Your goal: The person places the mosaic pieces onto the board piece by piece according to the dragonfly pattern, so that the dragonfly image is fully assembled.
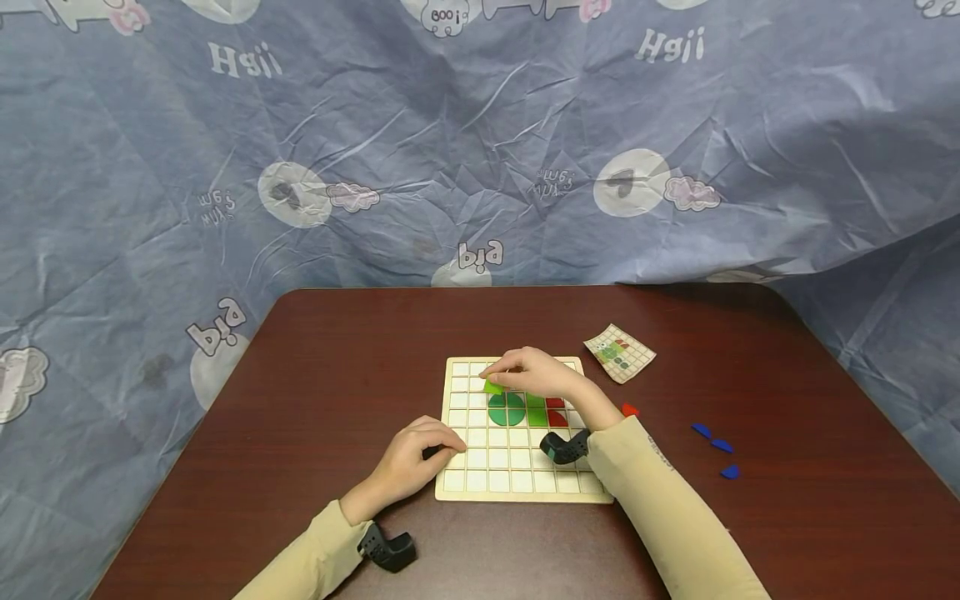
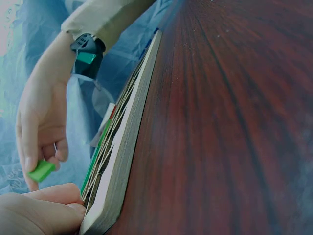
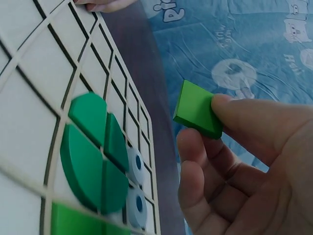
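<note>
Right wrist view, right grip pinching bright-green tile at its tips (tilted), clear of the gridded board.

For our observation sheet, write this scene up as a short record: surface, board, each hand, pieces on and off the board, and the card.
Surface: dark reddish table
Board: pale gridded board
Left hand: left hand touches the board's left edge
Right hand: right hand pinches a light green square tile above the board
On board: dark green circle pieces, light green pieces, red pieces, two ringed discs
Off board, to its right: red piece, three blue pieces
Card: gridded, coloured card, beyond the right forearm
</note>
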Demonstrator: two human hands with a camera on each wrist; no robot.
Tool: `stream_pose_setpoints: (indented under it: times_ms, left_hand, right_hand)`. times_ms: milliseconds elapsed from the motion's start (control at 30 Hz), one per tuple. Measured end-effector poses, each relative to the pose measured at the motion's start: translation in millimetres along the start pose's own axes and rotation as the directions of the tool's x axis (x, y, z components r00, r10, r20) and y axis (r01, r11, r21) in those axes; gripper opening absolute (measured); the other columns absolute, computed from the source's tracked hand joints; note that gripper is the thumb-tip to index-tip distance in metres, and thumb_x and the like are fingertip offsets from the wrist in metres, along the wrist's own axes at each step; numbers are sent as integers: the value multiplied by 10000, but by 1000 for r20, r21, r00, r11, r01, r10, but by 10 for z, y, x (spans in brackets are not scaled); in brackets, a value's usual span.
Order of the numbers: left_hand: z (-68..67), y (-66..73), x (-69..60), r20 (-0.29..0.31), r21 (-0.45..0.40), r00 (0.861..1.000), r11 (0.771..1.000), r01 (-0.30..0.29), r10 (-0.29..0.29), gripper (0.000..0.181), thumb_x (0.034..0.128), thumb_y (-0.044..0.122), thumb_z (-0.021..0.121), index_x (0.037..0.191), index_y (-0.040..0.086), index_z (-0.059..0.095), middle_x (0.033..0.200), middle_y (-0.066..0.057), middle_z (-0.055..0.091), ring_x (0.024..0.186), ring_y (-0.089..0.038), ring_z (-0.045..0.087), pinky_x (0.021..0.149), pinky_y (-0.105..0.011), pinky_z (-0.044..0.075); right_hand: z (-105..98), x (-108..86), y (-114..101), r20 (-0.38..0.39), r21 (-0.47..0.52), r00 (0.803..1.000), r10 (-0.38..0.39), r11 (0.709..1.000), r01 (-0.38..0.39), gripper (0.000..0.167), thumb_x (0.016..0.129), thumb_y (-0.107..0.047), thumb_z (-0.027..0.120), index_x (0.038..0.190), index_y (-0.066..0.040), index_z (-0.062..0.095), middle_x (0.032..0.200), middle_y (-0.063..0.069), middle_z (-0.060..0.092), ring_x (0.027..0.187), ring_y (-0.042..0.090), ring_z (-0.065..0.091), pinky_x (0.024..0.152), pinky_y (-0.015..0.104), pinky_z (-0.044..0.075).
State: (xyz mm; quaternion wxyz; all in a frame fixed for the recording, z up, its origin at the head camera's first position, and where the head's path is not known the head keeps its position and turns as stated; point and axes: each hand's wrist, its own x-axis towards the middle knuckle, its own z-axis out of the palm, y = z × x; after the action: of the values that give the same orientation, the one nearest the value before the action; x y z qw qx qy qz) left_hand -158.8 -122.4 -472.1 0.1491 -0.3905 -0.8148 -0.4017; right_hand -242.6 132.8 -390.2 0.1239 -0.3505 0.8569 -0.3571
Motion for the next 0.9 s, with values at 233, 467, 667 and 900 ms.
stream_pose_setpoints:
  times_ms: [233,467,667,900]
  left_hand:
    - [10,-9,-4,3,-3,1000,1000,3,-3,158,862,46,658,916,175,730,924,95,676,922,-111,581,809,-264,496]
    - [1,2,0,3,-12,1000,1000,3,-3,150,863,49,658,913,171,731,923,93,678,921,-112,580,806,-272,496]
    - [-7,8,4,3,-7,1000,1000,-1,1,158,859,41,657,915,169,731,924,88,679,923,-111,580,809,-271,496]
    - [-9,8,0,4,-4,1000,1000,9,-9,157,860,43,655,915,169,731,923,92,678,925,-109,580,809,-270,496]
  right_hand:
    - [112,128,-15,42,0,999,23,1000,-23,279,969,-171,527,1189,-59,658,1034,51,642,702,124,541,623,266,446]
    - [206,179,43,46,44,998,33,998,-35,257,951,-132,560,1172,-54,667,1076,65,669,708,127,570,633,236,466]
    - [268,214,90,14,58,999,51,997,-52,222,930,-143,599,1117,-76,698,1080,44,673,903,138,641,765,257,533]
    - [317,236,106,0,33,996,84,996,-84,212,932,-159,599,1106,-109,710,1097,36,670,907,138,630,747,261,523]
